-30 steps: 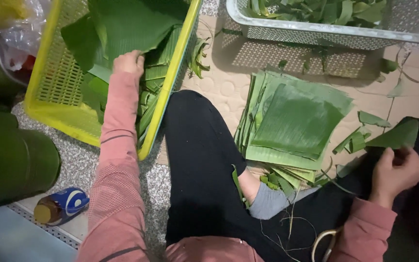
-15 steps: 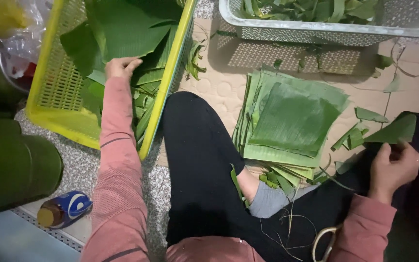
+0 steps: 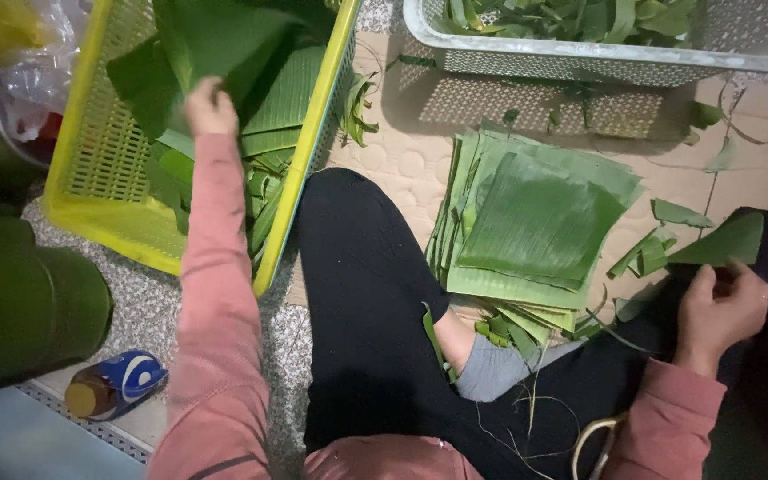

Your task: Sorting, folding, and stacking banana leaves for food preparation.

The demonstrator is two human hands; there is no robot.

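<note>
My left hand (image 3: 209, 107) reaches into a yellow plastic basket (image 3: 104, 151) and grips a large green banana leaf (image 3: 215, 44) inside it. More leaves fill that basket. My right hand (image 3: 720, 311) holds a small green leaf piece (image 3: 726, 242) at the right, over my dark-trousered leg. Between my legs, on cardboard, lies a stack of cut square banana leaves (image 3: 535, 222). Both sleeves are pink.
A grey mesh basket (image 3: 597, 58) of leaf trimmings stands at the top right. Rolled dark green leaves (image 3: 20, 302) lie at the left. A blue-labelled bottle (image 3: 117, 384) lies on the floor. Leaf scraps (image 3: 651, 253) litter the cardboard. Scissor handles (image 3: 593, 444) show at the bottom.
My left hand has moved further up into the yellow basket and taken hold of a large leaf. My right hand stays put with its leaf piece.
</note>
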